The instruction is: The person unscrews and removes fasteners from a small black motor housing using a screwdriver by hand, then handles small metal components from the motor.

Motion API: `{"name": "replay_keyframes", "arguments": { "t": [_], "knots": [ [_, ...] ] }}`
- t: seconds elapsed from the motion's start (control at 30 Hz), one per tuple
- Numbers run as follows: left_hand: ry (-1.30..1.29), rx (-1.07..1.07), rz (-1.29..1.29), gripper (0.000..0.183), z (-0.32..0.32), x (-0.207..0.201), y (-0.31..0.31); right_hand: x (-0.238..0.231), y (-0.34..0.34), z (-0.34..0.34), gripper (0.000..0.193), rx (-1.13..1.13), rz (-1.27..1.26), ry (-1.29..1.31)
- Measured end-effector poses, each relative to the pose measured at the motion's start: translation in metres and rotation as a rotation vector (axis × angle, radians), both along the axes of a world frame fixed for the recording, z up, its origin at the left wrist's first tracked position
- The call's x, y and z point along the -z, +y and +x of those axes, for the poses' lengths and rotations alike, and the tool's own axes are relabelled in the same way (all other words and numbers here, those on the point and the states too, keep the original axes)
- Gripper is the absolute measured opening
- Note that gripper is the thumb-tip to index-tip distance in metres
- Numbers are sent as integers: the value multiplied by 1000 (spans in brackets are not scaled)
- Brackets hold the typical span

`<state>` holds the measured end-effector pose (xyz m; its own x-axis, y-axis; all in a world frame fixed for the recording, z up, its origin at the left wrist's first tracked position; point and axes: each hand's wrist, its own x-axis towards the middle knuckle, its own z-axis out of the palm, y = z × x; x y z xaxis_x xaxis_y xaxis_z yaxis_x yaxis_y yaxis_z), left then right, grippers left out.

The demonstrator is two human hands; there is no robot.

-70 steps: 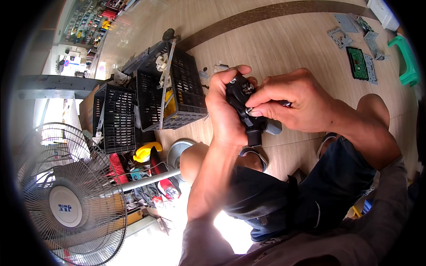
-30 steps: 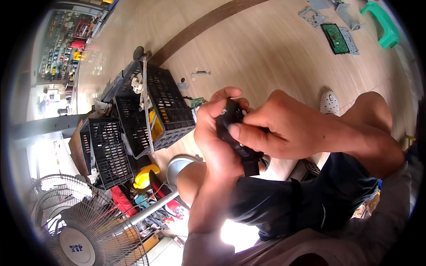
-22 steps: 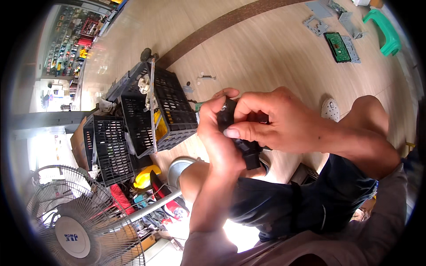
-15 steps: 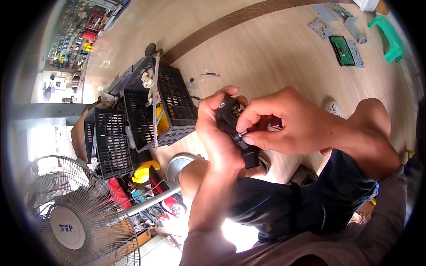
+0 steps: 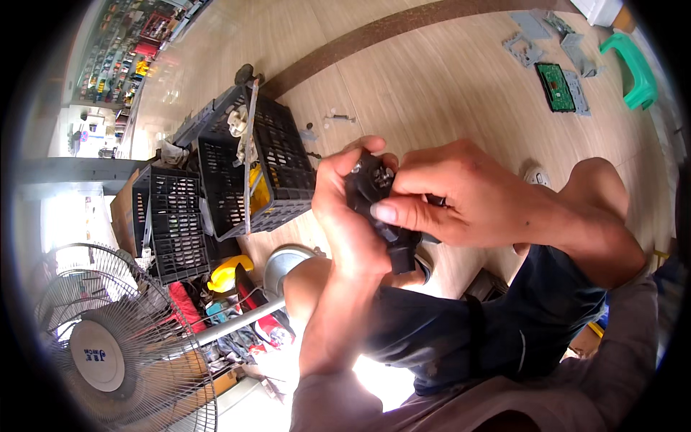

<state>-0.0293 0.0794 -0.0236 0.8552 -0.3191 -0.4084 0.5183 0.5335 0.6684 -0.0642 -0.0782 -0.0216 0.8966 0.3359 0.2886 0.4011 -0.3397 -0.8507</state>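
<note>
My left hand (image 5: 345, 216) is closed round a black molded part (image 5: 368, 189) with small metal fittings near its upper end; I cannot make out its exact kind. A black cylindrical end (image 5: 402, 259) of it sticks out below my left palm. My right hand (image 5: 461, 198) is over the part's right side, thumb and forefinger pressed together against it. Whatever is pinched there is hidden by the fingers. Both hands are above my lap, in front of my dark shorts (image 5: 432, 324).
Black plastic crates (image 5: 288, 158) stand left, beside a fan (image 5: 101, 353). A metal basin (image 5: 282, 268) sits near my knee. On the floor at the far right lie a green circuit board (image 5: 554, 86), grey metal plates (image 5: 524, 49) and a green plastic stool (image 5: 633, 70).
My right thumb has moved up and left across the black part, covering the small metal piece that showed at the fingertips. The view has shifted slightly.
</note>
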Motion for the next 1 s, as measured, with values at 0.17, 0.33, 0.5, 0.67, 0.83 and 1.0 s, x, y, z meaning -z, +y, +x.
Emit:
{"name": "replay_keyframes", "arguments": {
  "t": [0.17,0.33,0.5,0.67,0.83,1.0],
  "knots": [
    [-21,1,-33,35,-3,-1,3,-7,-4,0,10,-36,180,17],
    [-6,-5,-123,34,-7,1,-3,4,-9,1,13,-67,77,-168],
    [-30,32,-79,35,-2,4,-4,3,-14,1,16,-75,-7,-81],
    [127,42,-229,42,2,3,-5,-6,-40,13,14,-42,-6,8],
    [116,66,-273,43,5,8,-2,3,-60,20,13,-87,52,92],
    [133,89,-217,45,4,8,-6,9,-58,14,14,-75,-3,184]
  ]
}}
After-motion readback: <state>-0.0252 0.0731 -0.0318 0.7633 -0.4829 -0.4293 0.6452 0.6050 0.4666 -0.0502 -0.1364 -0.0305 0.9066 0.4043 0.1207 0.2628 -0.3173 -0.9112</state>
